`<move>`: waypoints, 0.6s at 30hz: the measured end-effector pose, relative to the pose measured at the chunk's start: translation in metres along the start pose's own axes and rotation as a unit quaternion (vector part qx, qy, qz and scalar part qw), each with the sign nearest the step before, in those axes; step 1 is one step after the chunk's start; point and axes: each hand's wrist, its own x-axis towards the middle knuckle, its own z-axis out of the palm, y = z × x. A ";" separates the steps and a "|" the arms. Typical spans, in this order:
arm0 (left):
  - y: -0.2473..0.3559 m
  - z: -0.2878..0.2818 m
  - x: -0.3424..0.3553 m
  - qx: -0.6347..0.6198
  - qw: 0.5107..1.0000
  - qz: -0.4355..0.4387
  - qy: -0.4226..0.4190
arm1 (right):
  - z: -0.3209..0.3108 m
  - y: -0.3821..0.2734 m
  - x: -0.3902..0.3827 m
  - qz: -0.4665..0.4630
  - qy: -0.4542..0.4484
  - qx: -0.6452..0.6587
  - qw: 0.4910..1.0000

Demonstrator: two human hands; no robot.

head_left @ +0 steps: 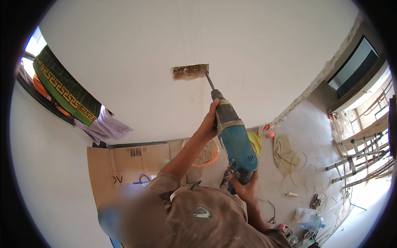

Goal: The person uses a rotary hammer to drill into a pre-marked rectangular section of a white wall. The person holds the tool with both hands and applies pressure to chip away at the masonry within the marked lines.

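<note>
A teal and black rotary hammer drill [236,142] points up and away at the white wall [136,70]. Its long chisel bit [210,80] reaches the right end of a rough rectangular recess [190,72] that bares brick or rubble. My left hand [211,120] grips the tool's dark front housing, just behind the chuck. At the rear, my right hand [247,188] is wrapped round the handle, with part of the fingers hidden by the tool body.
An orange-rimmed bucket [215,155] of rubble and a cardboard box [136,161] stand below the wall. Cloths hang at left. On the floor at right lie a sack [285,155], a white cable with a socket block [292,194], and plastic bottles; a ladder [355,157] is farther right.
</note>
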 end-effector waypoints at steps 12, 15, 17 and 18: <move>0.029 0.050 0.022 -0.134 0.981 0.076 -0.115 | -0.012 -0.134 0.042 -0.035 -0.009 -0.163 0.986; 0.036 0.061 0.040 -0.181 0.974 0.082 -0.106 | -0.014 -0.156 0.060 -0.031 0.004 -0.174 0.984; 0.045 0.073 0.046 -0.222 0.967 0.059 -0.109 | -0.015 -0.184 0.072 -0.018 -0.010 -0.178 0.984; 0.051 0.081 0.046 -0.243 0.963 0.046 -0.110 | -0.016 -0.194 0.077 -0.019 -0.002 -0.192 0.981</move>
